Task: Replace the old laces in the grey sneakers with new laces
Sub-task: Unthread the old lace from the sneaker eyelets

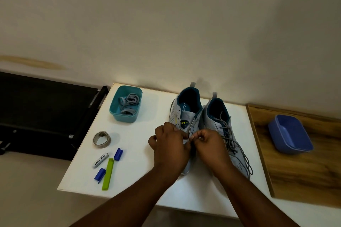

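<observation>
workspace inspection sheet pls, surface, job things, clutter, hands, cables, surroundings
surface: white table; wooden board at its right.
job's things: left sneaker has no lace in its upper eyelets; right sneaker laced, lace loose. Laces in teal tub.
clutter: tape roll, battery, two blue clips, green clip, blue tub.
grippers: left hand grips the left sneaker; right hand pinches at its eyelets.
cables: nothing seen.
surroundings: pale wall, dark furniture at left.
</observation>
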Motion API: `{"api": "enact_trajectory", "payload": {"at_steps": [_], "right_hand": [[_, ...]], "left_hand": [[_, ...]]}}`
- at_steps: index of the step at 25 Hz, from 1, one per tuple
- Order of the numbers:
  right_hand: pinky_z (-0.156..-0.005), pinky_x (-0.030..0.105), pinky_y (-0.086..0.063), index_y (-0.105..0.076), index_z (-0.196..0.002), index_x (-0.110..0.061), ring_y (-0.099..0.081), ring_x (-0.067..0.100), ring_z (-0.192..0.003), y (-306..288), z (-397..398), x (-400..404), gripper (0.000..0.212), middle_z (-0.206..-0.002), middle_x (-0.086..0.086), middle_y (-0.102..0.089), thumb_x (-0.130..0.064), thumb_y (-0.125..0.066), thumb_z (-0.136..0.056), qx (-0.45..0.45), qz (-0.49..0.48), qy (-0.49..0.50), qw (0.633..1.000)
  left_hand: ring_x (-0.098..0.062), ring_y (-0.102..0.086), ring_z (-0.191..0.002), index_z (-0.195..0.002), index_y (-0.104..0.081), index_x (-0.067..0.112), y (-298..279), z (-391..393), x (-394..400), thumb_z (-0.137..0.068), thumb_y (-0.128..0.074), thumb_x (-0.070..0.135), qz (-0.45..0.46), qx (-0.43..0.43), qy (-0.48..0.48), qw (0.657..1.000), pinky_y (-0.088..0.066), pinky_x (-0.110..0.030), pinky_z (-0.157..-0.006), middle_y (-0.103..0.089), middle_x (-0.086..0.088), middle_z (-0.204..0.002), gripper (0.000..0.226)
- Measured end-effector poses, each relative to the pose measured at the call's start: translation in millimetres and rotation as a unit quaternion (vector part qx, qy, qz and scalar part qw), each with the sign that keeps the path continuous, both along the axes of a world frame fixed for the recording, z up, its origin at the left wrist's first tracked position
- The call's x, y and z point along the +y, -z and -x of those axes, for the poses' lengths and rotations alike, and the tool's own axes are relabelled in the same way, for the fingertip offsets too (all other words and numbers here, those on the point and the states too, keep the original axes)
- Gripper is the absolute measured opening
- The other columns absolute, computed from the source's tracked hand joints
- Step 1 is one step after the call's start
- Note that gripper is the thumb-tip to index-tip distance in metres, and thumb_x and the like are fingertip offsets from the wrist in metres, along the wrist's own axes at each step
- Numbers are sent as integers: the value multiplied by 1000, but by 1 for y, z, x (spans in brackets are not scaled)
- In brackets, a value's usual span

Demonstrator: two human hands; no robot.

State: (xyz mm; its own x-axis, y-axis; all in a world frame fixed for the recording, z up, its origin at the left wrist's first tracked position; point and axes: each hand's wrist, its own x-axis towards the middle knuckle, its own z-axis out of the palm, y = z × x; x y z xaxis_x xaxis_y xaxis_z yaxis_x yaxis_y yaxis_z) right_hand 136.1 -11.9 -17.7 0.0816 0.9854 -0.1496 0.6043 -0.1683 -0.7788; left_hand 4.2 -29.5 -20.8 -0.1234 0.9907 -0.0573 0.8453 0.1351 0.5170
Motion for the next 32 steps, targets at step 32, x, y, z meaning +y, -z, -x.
{"api": "enact_trajectory", "payload": {"at_steps": [32], "right_hand": [[-77, 8, -48, -71, -97, -34, -63, -6, -93, -35, -7, -10, 11, -95, -17, -69, -23, -69, -96, -7, -140, -55, 989]], "left_hand": [[-21, -23, -149, -111, -71, 42, -30, 32, 20, -95, -55, 45, -181, 15, 131, 975, -12, -52, -119, -47, 13, -148, 22]]}}
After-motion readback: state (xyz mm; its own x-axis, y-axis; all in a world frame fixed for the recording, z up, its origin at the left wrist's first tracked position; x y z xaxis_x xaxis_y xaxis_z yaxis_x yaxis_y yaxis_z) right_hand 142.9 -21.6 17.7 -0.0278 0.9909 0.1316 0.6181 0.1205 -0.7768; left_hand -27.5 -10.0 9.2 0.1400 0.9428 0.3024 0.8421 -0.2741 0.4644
